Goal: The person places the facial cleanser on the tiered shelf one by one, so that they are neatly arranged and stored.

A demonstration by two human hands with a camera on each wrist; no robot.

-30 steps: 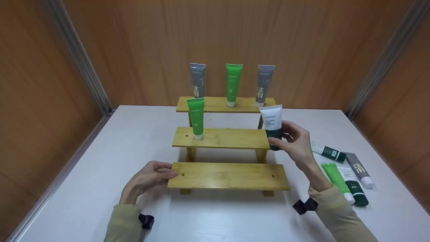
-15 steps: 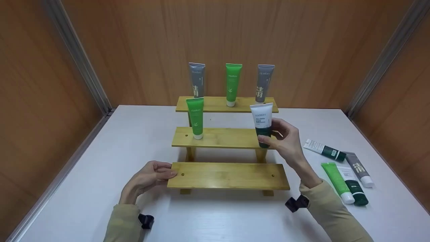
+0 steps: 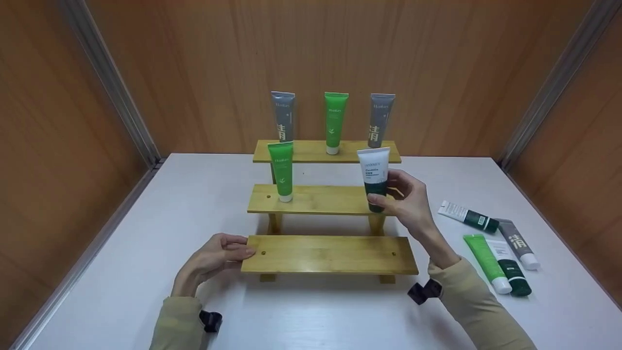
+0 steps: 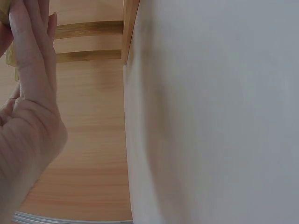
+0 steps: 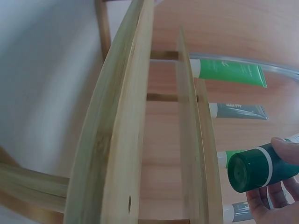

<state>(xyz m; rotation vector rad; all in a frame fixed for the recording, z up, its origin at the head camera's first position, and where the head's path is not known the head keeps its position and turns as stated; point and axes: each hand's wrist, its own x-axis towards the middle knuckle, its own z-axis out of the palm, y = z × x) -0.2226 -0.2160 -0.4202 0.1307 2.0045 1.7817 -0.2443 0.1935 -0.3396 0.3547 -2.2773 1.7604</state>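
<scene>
My right hand (image 3: 410, 204) holds a white and dark green squeeze tube (image 3: 374, 167) by its lower end, cap down, over the right part of the middle shelf (image 3: 325, 199). In the right wrist view the tube's dark green cap (image 5: 250, 170) shows a gap from the shelf boards. My left hand (image 3: 214, 257) pinches the left end of the bottom shelf (image 3: 330, 254) of a three-step wooden display stand. A green tube (image 3: 281, 170) stands on the middle shelf's left part. On the top shelf (image 3: 311, 150) stand a green tube (image 3: 335, 121) and two grey tubes (image 3: 381, 119).
Several more tubes lie on the white table to the right: a white and green one (image 3: 469, 217), a grey one (image 3: 519, 243), a bright green one (image 3: 487, 262) and another white and green one (image 3: 510, 270). Wood panels (image 3: 311, 63) enclose the back and sides.
My right hand has carried the white and dark green tube leftward and slightly up in the view, farther over the middle shelf. My left hand has stayed at the bottom shelf.
</scene>
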